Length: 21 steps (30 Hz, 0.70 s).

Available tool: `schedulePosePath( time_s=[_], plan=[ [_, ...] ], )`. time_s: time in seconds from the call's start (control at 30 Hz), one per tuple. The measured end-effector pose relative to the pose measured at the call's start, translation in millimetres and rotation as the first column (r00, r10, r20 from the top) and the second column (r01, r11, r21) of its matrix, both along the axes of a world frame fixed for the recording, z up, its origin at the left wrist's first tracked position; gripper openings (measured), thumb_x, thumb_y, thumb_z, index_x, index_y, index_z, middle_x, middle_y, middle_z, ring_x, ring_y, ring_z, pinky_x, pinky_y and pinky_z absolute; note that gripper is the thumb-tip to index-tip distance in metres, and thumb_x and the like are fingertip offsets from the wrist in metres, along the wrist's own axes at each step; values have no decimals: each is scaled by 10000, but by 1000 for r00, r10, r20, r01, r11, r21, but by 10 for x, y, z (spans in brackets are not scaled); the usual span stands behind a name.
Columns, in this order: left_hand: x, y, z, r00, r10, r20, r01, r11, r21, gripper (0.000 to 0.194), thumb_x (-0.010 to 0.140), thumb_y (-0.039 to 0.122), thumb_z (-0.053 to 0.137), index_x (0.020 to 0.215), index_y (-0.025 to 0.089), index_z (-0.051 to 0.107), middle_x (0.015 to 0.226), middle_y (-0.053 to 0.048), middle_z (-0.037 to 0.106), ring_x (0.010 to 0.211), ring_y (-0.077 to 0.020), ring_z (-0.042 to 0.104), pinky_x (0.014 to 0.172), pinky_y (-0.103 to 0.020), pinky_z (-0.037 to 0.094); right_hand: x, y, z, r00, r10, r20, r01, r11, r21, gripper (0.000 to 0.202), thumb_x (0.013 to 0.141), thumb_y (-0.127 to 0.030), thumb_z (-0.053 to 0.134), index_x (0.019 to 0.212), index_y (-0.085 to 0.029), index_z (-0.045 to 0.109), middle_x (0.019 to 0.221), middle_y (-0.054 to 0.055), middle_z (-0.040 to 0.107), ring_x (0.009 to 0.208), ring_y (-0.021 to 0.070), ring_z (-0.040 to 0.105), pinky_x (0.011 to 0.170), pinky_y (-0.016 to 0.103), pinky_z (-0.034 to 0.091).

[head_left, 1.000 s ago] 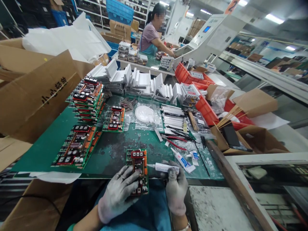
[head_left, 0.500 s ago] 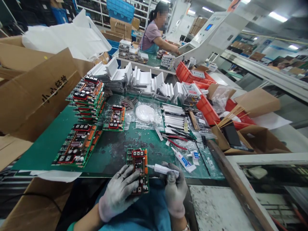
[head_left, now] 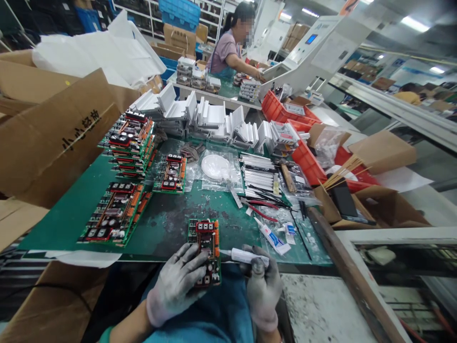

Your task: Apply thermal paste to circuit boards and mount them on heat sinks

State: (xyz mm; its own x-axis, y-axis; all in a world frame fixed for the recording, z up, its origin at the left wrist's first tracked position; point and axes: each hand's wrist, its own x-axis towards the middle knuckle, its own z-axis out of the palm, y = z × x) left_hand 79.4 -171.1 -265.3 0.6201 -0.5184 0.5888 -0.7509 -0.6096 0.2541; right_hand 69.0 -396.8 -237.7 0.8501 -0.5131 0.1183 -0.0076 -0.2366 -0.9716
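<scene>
A green circuit board (head_left: 203,229) with red and orange parts lies over the near table edge. My left hand (head_left: 182,276), in a grey-smudged white glove, holds it from the left, fingers across its face and thumb hidden. My gloved right hand (head_left: 263,281) is closed round a white glue tube (head_left: 246,257), thumb on top. The tube's thin nozzle points left at the orange connectors (head_left: 216,245) on the board's right edge; whether it touches them I cannot tell. Another tube (head_left: 273,238) lies on the table beyond my right hand.
Stacked circuit boards (head_left: 128,143) stand at left, more boards (head_left: 114,214) nearer. Aluminium heat sinks (head_left: 210,119) line the back. Red-handled pliers (head_left: 262,212), metal strips (head_left: 259,174) and a white disc (head_left: 215,167) lie mid-table. A co-worker (head_left: 232,47) is at the far bench.
My right hand has shifted slightly right and down with the glue tube, its nozzle moving a little away from the board. My left hand and the board have hardly moved.
</scene>
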Motion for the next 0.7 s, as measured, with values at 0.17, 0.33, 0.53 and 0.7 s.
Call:
schedulePosePath(
  time_s=[0.17, 0.33, 0.53, 0.7],
  plan=[
    [6, -7, 31, 999, -9, 31, 10, 1000, -7, 261, 888, 318, 621, 1128, 217, 618, 1305, -51, 654, 1348, -229, 481, 1179, -426, 347, -77, -27, -34, 999, 26, 29, -25, 999, -23, 410, 895, -557, 599, 959, -163, 694, 854, 127, 774, 524, 191, 678, 505, 279, 565],
    [15, -5, 79, 999, 4, 42, -5, 1000, 3, 228, 906, 348, 604, 1094, 221, 625, 1277, -42, 671, 1323, -229, 507, 1151, -424, 381, -150, -17, -95, 996, 61, 71, -62, 998, 22, 381, 904, -528, 609, 994, -172, 709, 908, 132, 775, 542, 200, 692, 466, 277, 560],
    [6, -48, 119, 999, 18, 44, -16, 999, -40, 212, 942, 346, 559, 1092, 208, 619, 1242, -30, 690, 1325, -212, 503, 1192, -392, 315, -199, -19, -79, 986, 79, 143, -60, 989, -136, 328, 888, -510, 641, 962, -206, 739, 895, 108, 778, 614, 214, 722, 485, 264, 573],
    [-71, 87, 312, 996, 45, 82, -44, 999, -14, 209, 919, 407, 604, 1034, 235, 637, 1186, -15, 715, 1262, -185, 561, 1192, -355, 320, -178, -166, -161, 986, -107, 125, 90, 987, 130, 473, 784, -588, 729, 997, -165, 713, 810, 105, 766, 540, 213, 682, 505, 304, 573]
  ],
)
